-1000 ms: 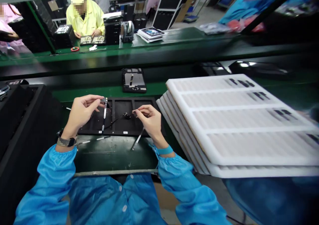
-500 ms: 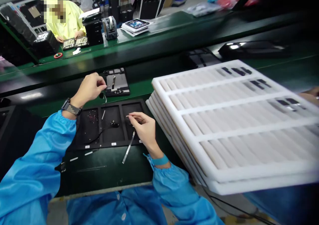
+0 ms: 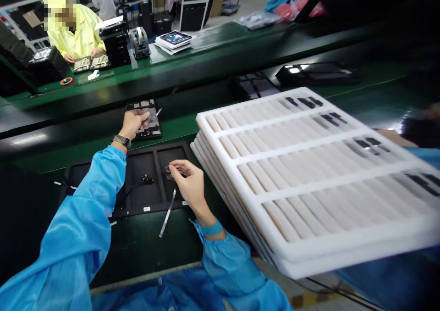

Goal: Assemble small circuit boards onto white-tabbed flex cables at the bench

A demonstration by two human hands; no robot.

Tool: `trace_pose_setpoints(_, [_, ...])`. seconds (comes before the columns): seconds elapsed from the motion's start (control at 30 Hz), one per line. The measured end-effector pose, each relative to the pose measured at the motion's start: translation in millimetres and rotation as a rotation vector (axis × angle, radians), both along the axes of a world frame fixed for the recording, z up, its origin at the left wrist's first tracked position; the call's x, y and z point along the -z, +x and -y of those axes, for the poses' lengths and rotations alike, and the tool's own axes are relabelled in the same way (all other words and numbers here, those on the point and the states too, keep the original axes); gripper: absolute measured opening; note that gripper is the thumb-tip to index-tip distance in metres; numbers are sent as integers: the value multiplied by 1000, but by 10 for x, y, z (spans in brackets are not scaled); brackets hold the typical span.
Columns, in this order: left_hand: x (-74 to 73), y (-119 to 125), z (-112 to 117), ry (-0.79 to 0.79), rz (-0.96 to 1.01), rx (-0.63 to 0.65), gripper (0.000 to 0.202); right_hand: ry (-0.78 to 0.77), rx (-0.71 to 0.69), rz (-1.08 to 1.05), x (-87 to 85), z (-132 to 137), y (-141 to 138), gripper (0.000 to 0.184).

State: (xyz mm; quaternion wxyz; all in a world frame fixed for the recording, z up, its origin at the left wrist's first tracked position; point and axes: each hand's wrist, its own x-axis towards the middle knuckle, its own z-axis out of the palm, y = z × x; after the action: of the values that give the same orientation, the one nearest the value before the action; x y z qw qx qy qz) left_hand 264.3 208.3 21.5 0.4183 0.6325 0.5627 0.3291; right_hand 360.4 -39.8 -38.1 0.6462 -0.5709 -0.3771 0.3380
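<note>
My left hand [image 3: 134, 123] reaches over an opened flat device [image 3: 151, 130] with a grey inside. Its fingers are closed on a thin silver strip [image 3: 157, 113], which sticks out up and to the right. Above the right compartment of a black parts tray [image 3: 146, 213], my right hand [image 3: 190, 180] is in a pinch. A tiny bit shows at its fingertips, too small to name. Below that hand, a long pale strip [image 3: 167, 213] runs across the tray's front edge. A small black part with a cable [image 3: 147, 179] lies in the middle compartment.
A stack of white foam trays [image 3: 240, 162] with slots, some holding dark pieces, stands on the right. Dark flat devices [image 3: 316, 74] lie behind it. Across the bench sits a person in yellow [image 3: 77, 36], near a tape dispenser [image 3: 139, 42] and black stacked boxes [image 3: 117, 40].
My left hand has moved right, from beside the device to over it, and has closed on the strip. My right hand keeps its pinch over the tray. The whole view has shifted.
</note>
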Motion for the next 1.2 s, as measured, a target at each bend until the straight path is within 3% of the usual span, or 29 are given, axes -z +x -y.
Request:
trace_pose_setpoints(0.13, [205,-185,-16,-6,-137,-116,24,3,7,0,-16,6,0,16])
trace_pose_setpoints(0.23, [248,-314,-6,32,-239,-148,24,5,-2,2,-13,8,-6,14])
trace_pose_setpoints(0.43, [102,-500,-16,125,-483,-183,22,-1,-48,-39,47,-5,-31,22])
trace_pose_setpoints(0.53, [-41,-620,120,196,-504,-215,19,-11,-63,-50,71,-11,-34,29])
trace_pose_setpoints(0.63, [-219,-740,524,231,-297,-45,3,-7,-78,-20,55,7,-40,29])
trace_pose_setpoints(0.73, [-353,-849,1166,234,-144,276,8,7,-112,48,-3,64,-81,28])
trace_pose_setpoints(0.8, [-375,-917,1621,242,-168,391,8,22,-138,114,-56,125,-144,27])
trace_pose_setpoints(0.87, [-335,-987,2018,255,-202,361,10,49,-155,199,-112,202,-239,22])
trace_pose_setpoints(0.97, [-200,-1110,2455,228,-194,215,13,111,-196,348,-186,341,-423,12])
trace_pose_setpoints(1.2, [91,-1472,3010,13,79,-106,11,192,-360,537,-228,648,-841,9])
